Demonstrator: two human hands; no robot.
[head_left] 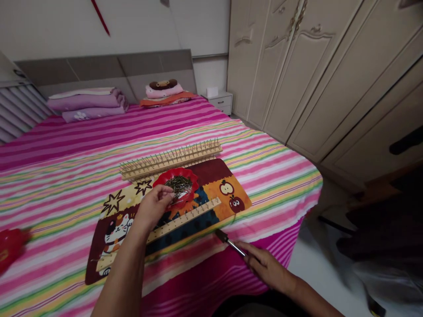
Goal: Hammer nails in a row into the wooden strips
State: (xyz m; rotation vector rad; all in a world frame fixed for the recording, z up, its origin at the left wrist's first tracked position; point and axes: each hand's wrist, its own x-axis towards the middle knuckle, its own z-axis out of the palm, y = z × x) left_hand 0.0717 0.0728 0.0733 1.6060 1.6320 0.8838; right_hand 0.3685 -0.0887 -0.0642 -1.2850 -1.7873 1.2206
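A red scalloped bowl [192, 197] full of thin metal nails [180, 185] sits on a patterned mat [236, 178]. My left hand [157, 202] is over the bowl's left edge, thumb and fingertips pinched together; whatever they hold is too small to make out. Below the bowl lies a narrow wooden strip [185, 217] with a row of nails standing in it, partly hidden by my left forearm. My right hand [266, 266] grips the shaft of a hammer [233, 244], its dark head just past the mat's lower edge, apart from the strip.
Several wooden strips [172, 160] bristling with upright nails lie along the mat's far edge. Another red object [11, 248] is at the far left of the striped bed [271, 176]. Folded bedding [89, 103] rests by the headboard, and wardrobes [297, 66] line the right.
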